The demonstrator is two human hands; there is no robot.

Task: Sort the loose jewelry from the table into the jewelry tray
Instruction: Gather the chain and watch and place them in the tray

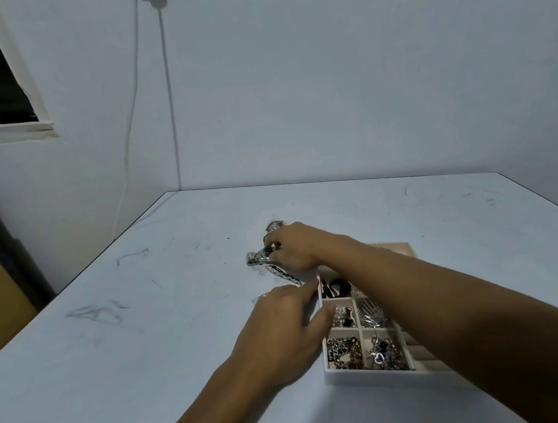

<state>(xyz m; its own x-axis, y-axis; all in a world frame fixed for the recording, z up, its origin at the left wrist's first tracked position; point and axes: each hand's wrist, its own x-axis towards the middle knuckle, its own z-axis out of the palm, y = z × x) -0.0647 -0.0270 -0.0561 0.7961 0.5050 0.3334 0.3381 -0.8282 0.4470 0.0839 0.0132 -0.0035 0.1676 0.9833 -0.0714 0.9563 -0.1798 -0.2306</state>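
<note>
A white jewelry tray [363, 373] with several compartments of chains, earrings and black pieces stands on the table [145, 328] at the right. My right hand [297, 247] reaches over the tray's far end and pinches a silver watch [258, 257] that lies on the table. Its band [286, 275] trails toward the tray. A small glittery piece [275, 226] lies just beyond my right hand. My left hand [283, 331] rests on the table against the tray's left wall, thumb on the rim, fingers straight. A small pale piece [259, 297] peeks out by its fingertips.
The pale table carries dark scuff marks [99, 313] on its left half. Walls close the far side, and a cable [130, 123] hangs down the left wall. The near table edge runs along the bottom left.
</note>
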